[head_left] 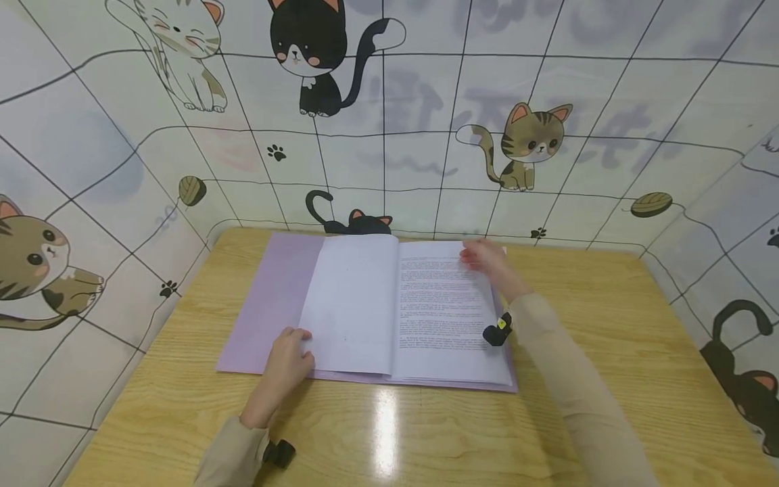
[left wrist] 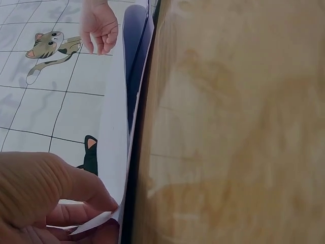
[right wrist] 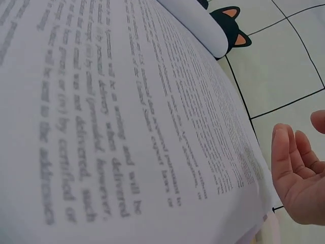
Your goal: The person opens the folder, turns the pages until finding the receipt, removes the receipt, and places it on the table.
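A lilac folder [head_left: 268, 297] lies open on the table, holding several white sheets. Its left-hand page [head_left: 349, 297] is blank except for tiny specks, while the right-hand page [head_left: 441, 318] carries lines of small print. My left hand [head_left: 285, 360] is at the lower left corner of the blank page. In the left wrist view its thumb and fingers pinch a paper corner [left wrist: 96, 222]. Near the top right of the printed page is my right hand [head_left: 489, 262]. The right wrist view shows that hand [right wrist: 299, 175] beside the printed sheet, with loosely bent fingers and nothing between them.
The folder rests on a wooden table [head_left: 596, 325] with a shiny surface. A white wall [head_left: 420, 155] with grid lines and cartoon cats stands right behind the table, and similar panels close off both sides. Each wrist wears a small black camera [head_left: 499, 331].
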### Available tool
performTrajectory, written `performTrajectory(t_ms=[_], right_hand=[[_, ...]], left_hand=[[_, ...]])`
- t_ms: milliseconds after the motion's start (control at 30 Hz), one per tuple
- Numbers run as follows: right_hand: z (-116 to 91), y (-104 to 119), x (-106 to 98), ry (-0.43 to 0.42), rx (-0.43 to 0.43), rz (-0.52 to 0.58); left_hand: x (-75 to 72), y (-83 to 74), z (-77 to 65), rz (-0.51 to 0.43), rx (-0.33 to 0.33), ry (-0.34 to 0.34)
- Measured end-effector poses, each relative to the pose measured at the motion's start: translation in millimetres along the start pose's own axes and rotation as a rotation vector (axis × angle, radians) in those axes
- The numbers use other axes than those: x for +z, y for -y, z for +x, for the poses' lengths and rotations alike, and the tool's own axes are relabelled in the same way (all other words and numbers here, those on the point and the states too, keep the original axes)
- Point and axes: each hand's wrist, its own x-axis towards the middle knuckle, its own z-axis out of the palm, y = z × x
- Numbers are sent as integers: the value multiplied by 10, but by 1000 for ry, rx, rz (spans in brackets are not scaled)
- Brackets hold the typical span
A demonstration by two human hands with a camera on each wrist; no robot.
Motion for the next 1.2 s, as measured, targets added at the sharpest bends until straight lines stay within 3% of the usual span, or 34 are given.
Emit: performTrajectory(t_ms=[133,367,500,833,1033,1200], right_hand=[[78,8,-67,-81,-19,-71],[122,51,-176,-113,-119,-291],[168,63,-209,-137,-115,-363],[242,88,-228,-132,-97,-367],[257,83,-245,-110,-101,-393],[267,70,-246,-108,-116,-426]], left_hand=[[12,29,8,13,-9,8],[23,63,26,28,-37,9],[16,71,33,33,-35,-7],[21,83,47,138,25,-52],[9,86,47,97,24,-38],[-2,70,44,63,-23,0]])
